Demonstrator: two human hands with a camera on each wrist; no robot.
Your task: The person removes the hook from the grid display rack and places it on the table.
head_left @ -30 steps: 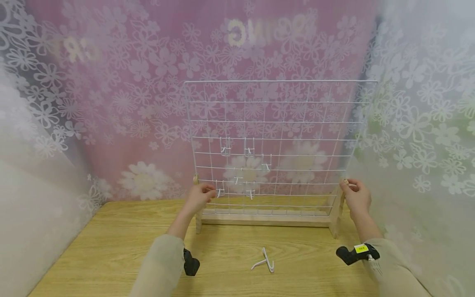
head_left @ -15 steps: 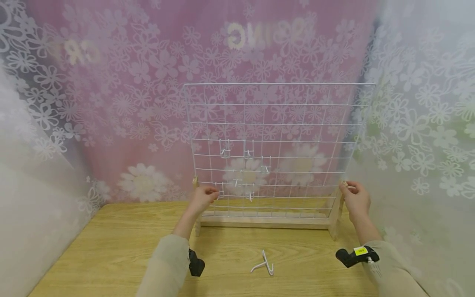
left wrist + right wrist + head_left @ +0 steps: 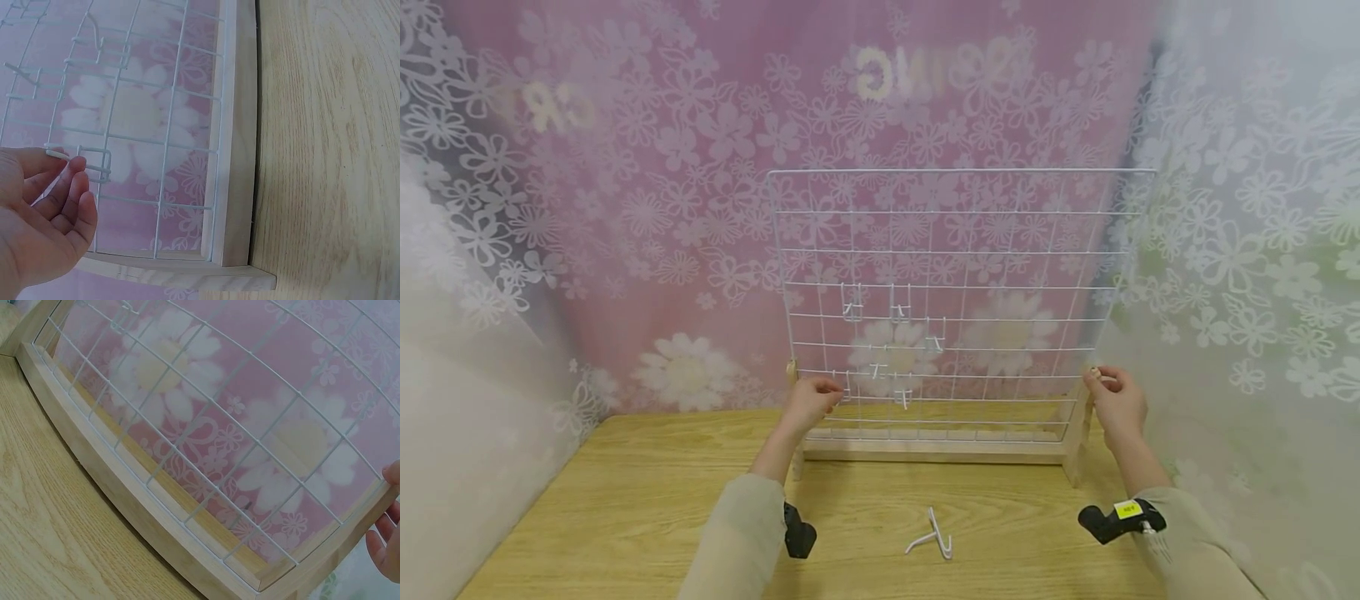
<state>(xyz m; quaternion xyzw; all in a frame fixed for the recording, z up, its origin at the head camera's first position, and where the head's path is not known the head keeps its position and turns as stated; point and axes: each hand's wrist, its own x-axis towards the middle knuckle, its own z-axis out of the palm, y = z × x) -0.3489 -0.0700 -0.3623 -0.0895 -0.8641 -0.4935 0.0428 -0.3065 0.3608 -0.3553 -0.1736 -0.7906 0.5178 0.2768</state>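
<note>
Left hand (image 3: 808, 402) is pinching a hook (image 3: 94, 160) on the wire grid (image 3: 951, 275), while right hand (image 3: 1118, 402) is gripping the wooden post (image 3: 1078, 437) (apparently steadying the stand)

Wooden table (image 3: 625, 517), light oak grain, running lengthwise. Wire grid panel in a pale wooden frame (image 3: 925, 450) stands upright along the far edge, right of centre, its base rail and both end feet resting on the tabletop. One loose white wire hook (image 3: 934, 537) lies near the front edge, roughly centred.
</note>
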